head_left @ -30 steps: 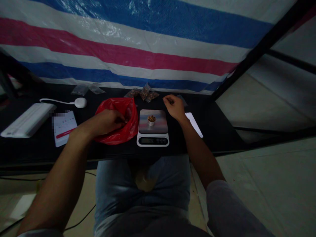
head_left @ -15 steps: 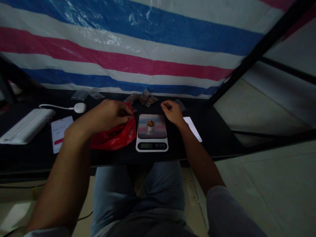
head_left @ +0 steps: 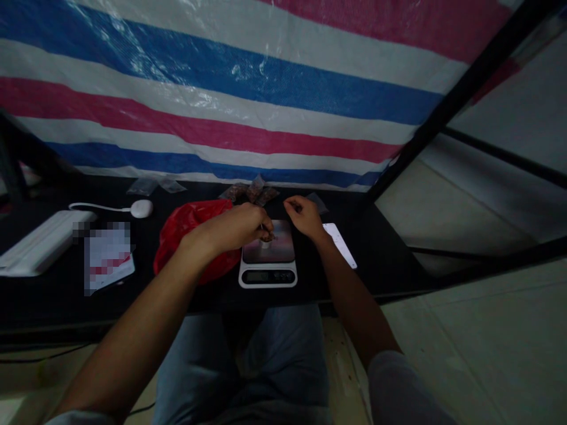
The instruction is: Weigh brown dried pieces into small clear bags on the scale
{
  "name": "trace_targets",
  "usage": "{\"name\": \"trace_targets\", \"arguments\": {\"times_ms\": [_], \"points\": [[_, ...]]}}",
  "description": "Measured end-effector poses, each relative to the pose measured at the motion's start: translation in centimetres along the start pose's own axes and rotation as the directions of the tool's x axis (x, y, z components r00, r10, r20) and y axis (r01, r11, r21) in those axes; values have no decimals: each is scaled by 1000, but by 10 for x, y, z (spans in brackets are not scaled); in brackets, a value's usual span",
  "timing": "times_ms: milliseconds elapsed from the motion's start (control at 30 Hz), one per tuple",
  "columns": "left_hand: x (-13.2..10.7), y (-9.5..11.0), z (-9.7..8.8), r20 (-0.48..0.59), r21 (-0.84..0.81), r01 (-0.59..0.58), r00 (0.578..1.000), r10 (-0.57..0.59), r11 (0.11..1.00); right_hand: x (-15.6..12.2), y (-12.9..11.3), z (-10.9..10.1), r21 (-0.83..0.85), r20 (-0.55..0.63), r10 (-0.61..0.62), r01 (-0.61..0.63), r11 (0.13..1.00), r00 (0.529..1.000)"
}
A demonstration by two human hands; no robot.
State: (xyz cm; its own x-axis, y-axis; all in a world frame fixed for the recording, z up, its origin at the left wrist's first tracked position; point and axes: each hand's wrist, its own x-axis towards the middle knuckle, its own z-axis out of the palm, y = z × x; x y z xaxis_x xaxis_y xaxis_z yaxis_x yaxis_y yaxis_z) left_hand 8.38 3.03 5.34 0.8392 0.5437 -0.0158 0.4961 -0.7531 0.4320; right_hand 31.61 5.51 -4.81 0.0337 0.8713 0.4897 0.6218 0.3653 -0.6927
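My left hand [head_left: 251, 225] reaches over the digital kitchen scale [head_left: 268, 277], its fingers pinched together right at a small white cup [head_left: 266, 244] on the steel plate. The fingers cover the cup's top and its brown bits; whatever is in the pinch is too small to make out. Under my left forearm lies an open red plastic bag [head_left: 177, 227]. My right hand [head_left: 305, 213] rests beyond the scale's right side, fingers curled in, and nothing shows in them. Just behind it is a flat clear plastic bag [head_left: 318, 202].
Several small clear bags of brown bits [head_left: 254, 190] lie at the back, with clear bags [head_left: 144, 186] further left. A white phone [head_left: 339, 245] is at right. On the left are a blurred-out phone [head_left: 108, 260], a white box-like device [head_left: 46, 243] and a white corded piece [head_left: 142, 208].
My left hand has moved right, from over the red bag to the cup on the scale. My right hand stays in about the same place. The view has tilted up slightly.
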Motion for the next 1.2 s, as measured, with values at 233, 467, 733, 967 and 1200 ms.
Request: {"name": "trace_targets", "arguments": {"times_ms": [233, 467, 733, 967, 1200], "points": [[-4, -4, 1, 18, -76, 19, 1000, -18, 997, 0, 0, 1, 9, 9, 9, -9, 1000, 1000], [-7, -4, 3, -60, -93, -27, 998, 21, 995, -4, -23, -21, 198, 456, -46, -51, 979, 889], [-16, -4, 9, -148, -131, -46, 989, 27, 990, -11, -39, -33, 136, 686, -37, -78, 988, 727], [-34, -15, 5, -244, -161, 16, 968, -55, 987, -10, -54, -36, 201, 557, -63, -61, 978, 828], [-38, -17, 16, -188, -279, 26, 979, -82, 960, -13, -57, -29, 270, 531, -111, -45, 962, 840]]}}
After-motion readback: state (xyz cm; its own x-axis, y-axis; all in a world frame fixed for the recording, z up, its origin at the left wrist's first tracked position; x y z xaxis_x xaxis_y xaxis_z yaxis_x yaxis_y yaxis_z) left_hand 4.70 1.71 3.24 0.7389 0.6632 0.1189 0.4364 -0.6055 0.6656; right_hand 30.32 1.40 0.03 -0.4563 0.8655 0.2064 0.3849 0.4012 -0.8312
